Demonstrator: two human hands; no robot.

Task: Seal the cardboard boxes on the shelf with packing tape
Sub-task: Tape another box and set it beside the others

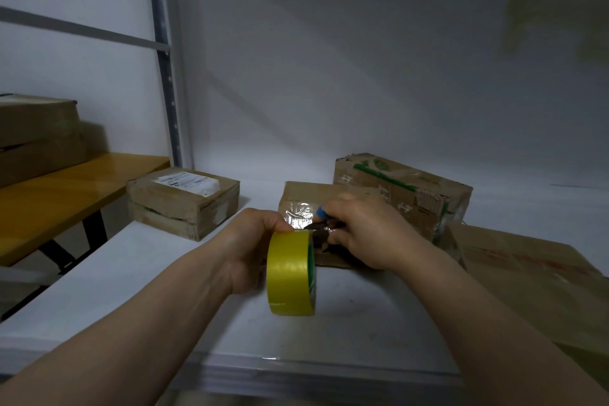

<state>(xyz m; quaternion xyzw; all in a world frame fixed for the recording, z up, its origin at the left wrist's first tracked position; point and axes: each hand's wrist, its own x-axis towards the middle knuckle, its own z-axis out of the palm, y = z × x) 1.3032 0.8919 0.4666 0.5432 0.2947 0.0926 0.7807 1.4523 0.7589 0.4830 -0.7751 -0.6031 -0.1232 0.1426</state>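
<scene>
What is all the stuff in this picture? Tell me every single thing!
tape roll: one, yellow, on edge above the shelf, in the left hand
small box: one, brown with shiny clear tape, behind the hands
labelled box: one, brown with a white label, left part of the shelf
printed box: one, brown with green print, behind the small box
flat box: one, brown with red print, far right
stacked boxes: apparently two, brown, on the table
table: one, yellow top, left of the shelf
shelf: one, white
blue-tipped thing: one, in the right hand; too hidden to name
left hand: grips the tape roll
right hand: fingers curled round the blue-tipped thing
</scene>
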